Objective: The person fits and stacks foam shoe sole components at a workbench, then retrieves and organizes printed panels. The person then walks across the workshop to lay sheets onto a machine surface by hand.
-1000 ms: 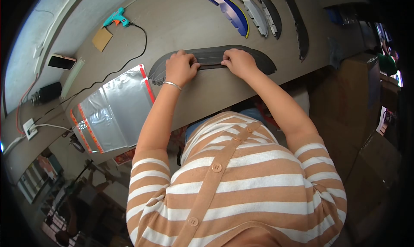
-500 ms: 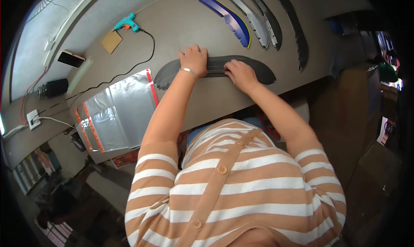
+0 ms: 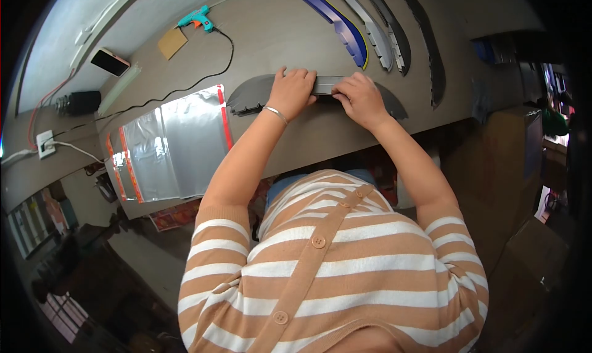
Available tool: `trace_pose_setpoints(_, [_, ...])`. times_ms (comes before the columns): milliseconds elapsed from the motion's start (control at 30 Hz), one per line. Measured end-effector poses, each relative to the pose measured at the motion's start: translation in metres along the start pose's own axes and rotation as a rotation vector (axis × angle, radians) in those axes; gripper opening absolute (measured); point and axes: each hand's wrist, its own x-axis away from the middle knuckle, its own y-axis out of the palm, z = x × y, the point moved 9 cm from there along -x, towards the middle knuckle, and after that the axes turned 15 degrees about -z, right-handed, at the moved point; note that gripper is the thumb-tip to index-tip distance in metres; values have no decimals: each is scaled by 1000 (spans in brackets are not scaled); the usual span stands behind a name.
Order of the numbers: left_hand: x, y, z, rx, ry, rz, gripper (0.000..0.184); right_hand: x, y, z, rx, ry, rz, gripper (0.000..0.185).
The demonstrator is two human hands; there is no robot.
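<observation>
As two bare hands work at the front of one grey-brown table (image 3: 277, 38), a single dark grey curved panel (image 3: 253, 93) lies beneath them, near the table's front edge. The left hand (image 3: 293, 93), with one bracelet (image 3: 275, 114) at its wrist, rests across the panel left of its middle, fingers towards the far edge; whether it is clamped there cannot be told. The right hand (image 3: 362, 99), well clear of the left, has thumb and fingertips drawn together on the panel right of its middle. One pale band of the panel shows between the hands.

Beyond, four long curved pieces lie side by side, well apart from the hands: one blue piece (image 3: 327, 11) with a yellow edge, one silver-grey piece (image 3: 367, 20), one dark piece (image 3: 395, 29) with light parts along it, and one black piece (image 3: 427, 38).

To the left are one teal glue gun (image 3: 197, 21) with one black cord (image 3: 232, 45), one brown square card (image 3: 172, 43) beside it, one phone (image 3: 111, 62), and one black cylindrical object (image 3: 80, 103). Left of the panel lie clear plastic bags (image 3: 163, 146) with red and orange strips; their number cannot be told.
</observation>
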Motion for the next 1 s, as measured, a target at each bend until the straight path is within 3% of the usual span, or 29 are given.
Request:
trace_pose_setpoints(133, [2,-12,6,-52,4,-48,48,1,-27,-28,134,-135,82,29])
trace_pose_setpoints(233, [8,-28,17,-50,26,-1,43,-8,-29,-31,167,-49,150,40])
trace_pose_setpoints(267, [11,-31,20,-64,18,12,42,-10,-29,-32,168,-48,151,40])
trace_pose_setpoints(333, [14,-32,19,-65,-3,5,42,-24,4,-17,221,97,-263,40])
trace_pose_setpoints(467, [19,-25,13,-62,-96,-69,40,-34,15,-19,263,54,-358,37])
trace_pose_setpoints(800, [32,-37,17,-105,-66,-165,24,-33,23,-23,258,35,-529,24])
trace_pose_setpoints(900, [50,-60,26,-239,-43,22,20,-24,23,-18,143,32,-591,20])
trace_pose_setpoints(967, [52,-37,18,-60,-127,-364,19,-20,19,-25,86,-7,-583,20])
trace_pose_setpoints(1000, [53,-36,16,-63,-121,-365,19,-17,17,-31,130,13,-619,23])
